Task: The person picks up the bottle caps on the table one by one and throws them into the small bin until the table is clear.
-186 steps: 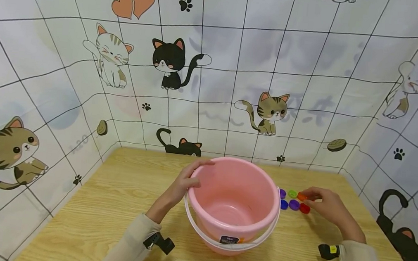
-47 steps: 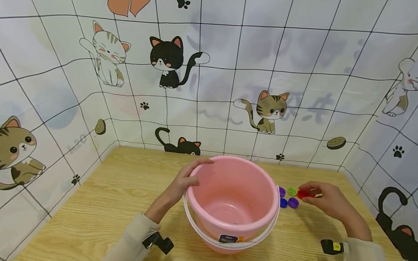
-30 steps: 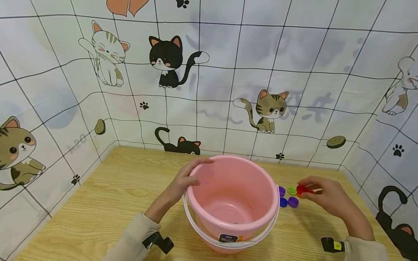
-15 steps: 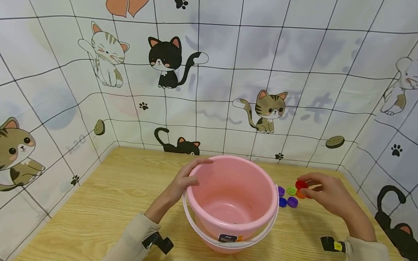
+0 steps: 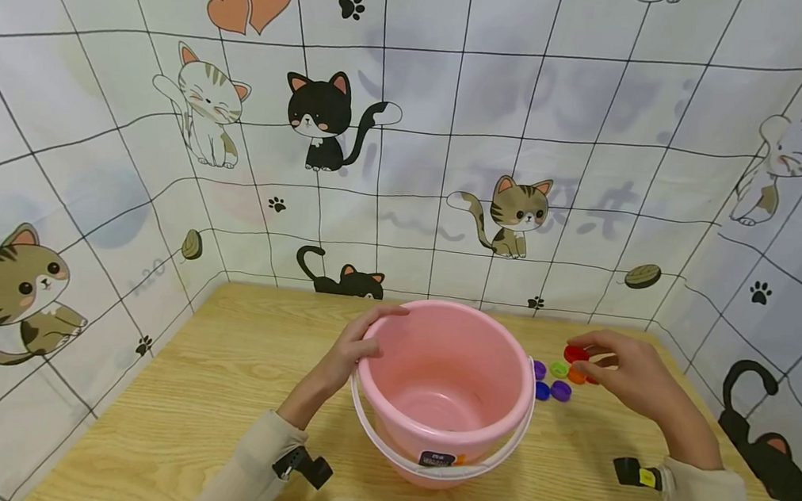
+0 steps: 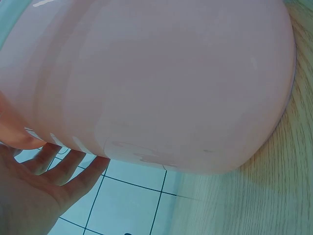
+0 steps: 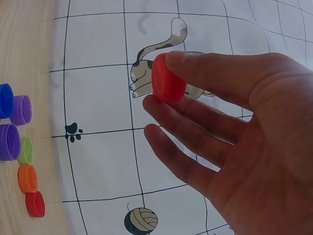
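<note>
A pink bucket (image 5: 450, 342) with a white handle stands upright on the table, and my left hand (image 5: 358, 344) grips its left rim. In the left wrist view, several fingers of that hand (image 6: 34, 191) lie along the outside wall of the bucket (image 6: 171, 88). My right hand (image 5: 637, 373) pinches a red bottle cap (image 7: 166, 81) between thumb and fingers, above the table. Just below it are an orange cap (image 5: 577, 375) and another red cap (image 7: 35, 204). A green cap (image 5: 558, 369), a blue cap (image 5: 542, 391) and two purple caps (image 5: 560, 390) sit beside them.
The wooden table (image 5: 239, 380) meets a white cat-print wall covering (image 5: 410, 227) at its back and sides. The bucket's white handle (image 5: 435, 470) hangs down across its front.
The red cap at the front of the group is gone from its spot. A red cap now lies beside the orange one. My right hand has lifted another red cap away from there; the left hand stays put.
</note>
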{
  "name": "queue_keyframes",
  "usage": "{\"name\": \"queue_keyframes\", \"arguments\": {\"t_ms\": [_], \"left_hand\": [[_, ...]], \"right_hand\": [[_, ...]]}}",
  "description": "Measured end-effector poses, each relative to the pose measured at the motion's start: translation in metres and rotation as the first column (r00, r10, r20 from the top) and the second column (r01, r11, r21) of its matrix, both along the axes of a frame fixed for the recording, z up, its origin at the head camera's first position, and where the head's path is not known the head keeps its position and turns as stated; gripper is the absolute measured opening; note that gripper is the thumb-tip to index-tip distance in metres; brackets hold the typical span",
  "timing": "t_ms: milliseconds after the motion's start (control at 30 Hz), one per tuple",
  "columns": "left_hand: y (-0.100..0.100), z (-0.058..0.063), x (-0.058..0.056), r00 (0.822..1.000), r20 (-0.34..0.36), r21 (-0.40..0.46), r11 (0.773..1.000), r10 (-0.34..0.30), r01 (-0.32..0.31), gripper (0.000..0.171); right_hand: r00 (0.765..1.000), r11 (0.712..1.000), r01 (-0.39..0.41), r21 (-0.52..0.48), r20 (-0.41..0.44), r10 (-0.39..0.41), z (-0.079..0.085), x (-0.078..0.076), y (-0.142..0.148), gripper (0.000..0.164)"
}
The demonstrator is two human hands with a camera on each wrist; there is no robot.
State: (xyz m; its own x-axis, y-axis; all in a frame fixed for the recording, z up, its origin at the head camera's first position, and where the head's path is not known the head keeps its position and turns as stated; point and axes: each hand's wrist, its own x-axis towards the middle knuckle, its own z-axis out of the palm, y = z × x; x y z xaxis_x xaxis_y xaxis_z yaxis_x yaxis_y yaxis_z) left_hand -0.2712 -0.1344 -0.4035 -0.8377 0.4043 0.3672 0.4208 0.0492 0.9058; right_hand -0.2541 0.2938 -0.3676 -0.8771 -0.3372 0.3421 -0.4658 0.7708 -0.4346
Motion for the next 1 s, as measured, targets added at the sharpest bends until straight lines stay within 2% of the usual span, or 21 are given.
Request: {"name": "queue_keyframes", "arguments": {"t_ms": [367, 567, 733, 1000], "left_hand": [[-0.001, 0.001, 0.001, 1.0, 0.004, -0.001, 1.0, 0.001, -0.001, 0.071], [-0.001, 0.001, -0.001, 1.0, 0.01, 0.002, 1.0, -0.007, 0.007, 0.071], [-0.001, 0.001, -0.001, 1.0, 0.002, -0.002, 1.0, -0.007, 0.007, 0.07], [-0.001, 0.001, 0.0, 1.0, 0.009, -0.003, 1.0, -0.001, 0.001, 0.07]], "right_hand": [[0.999, 1.0, -0.024, -0.01, -0.047, 0.023, 0.006, 0.004, -0.009, 0.029], [0.998, 0.999, -0.036, -0.013, -0.043, 0.035, 0.007, 0.005, -0.013, 0.027], [0.993, 0.997, -0.077, -0.004, -0.091, 0.076, 0.004, 0.003, -0.019, 0.025], [0.991, 0.995, -0.1, 0.013, -0.087, 0.101, 0.0, -0.002, -0.027, 0.026]]}}
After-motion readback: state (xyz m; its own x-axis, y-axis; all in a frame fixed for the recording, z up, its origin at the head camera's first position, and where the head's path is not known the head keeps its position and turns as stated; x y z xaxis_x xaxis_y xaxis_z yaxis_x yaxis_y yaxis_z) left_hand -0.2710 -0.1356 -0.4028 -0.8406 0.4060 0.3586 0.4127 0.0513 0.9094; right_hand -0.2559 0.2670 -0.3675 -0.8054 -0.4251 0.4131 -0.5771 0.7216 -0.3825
